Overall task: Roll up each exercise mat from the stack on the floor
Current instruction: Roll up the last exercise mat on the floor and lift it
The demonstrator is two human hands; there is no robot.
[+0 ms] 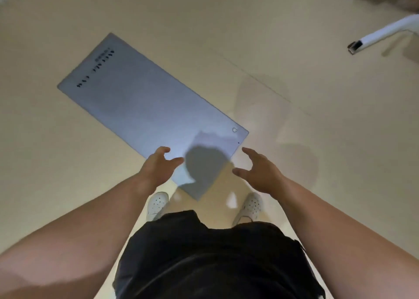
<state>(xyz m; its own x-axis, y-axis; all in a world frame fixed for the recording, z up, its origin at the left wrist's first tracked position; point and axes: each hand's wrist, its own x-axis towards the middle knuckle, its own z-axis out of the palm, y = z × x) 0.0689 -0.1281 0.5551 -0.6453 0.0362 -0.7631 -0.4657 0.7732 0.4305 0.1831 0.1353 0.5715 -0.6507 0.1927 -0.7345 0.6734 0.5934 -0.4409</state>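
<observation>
Grey exercise mat (145, 103) flat on floor (249, 37); left hand (158, 164), right hand (258, 171) empty, fingers spread above its near end.

The exercise mat (145, 103) is a pale blue-grey rectangle, fully unrolled and lying flat on the beige floor (226, 37). It runs on a diagonal - far end at the upper left of the frame, near end at the lower centre. Rows of dark lettering (95, 69) cross the far end, and a small metal ring (234, 129) sits by the near right-hand corner - a dark shadow covers part of the near end
</observation>
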